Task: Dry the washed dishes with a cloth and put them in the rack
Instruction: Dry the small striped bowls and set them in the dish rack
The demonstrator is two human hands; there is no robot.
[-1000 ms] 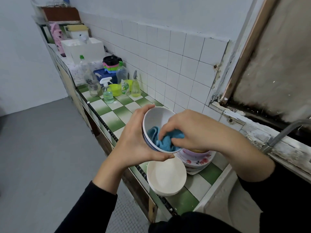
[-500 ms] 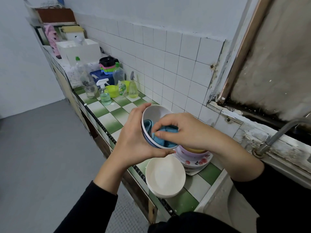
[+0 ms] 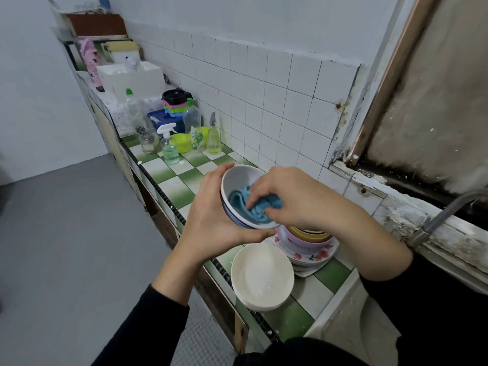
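Observation:
My left hand [image 3: 211, 217] grips a white bowl with blue rim stripes [image 3: 235, 180] from outside, tilted toward me above the green-and-white tiled counter [image 3: 169, 170]. My right hand [image 3: 293, 196] holds a bunched blue cloth [image 3: 253, 204] and presses it inside the bowl. Below, a stack of cream bowls [image 3: 261, 276] sits at the counter's front edge. Beside it stands a pile of dishes: a yellow bowl in a lilac bowl [image 3: 306, 240] on flowered plates [image 3: 314, 256]. A rack is hard to make out.
Spray bottles [image 3: 169, 146], a detergent bottle [image 3: 194, 128], a glass jar [image 3: 149, 141], a lime tub and stacked containers crowd the counter farther back. A white box [image 3: 132, 77] and shelves stand beyond. A tap [image 3: 446, 215] and sink [image 3: 351, 336] lie at right. Grey floor lies left.
My right hand has shifted the cloth around inside the bowl, from the right side toward the middle and bottom. The left hand keeps the bowl in about the same place.

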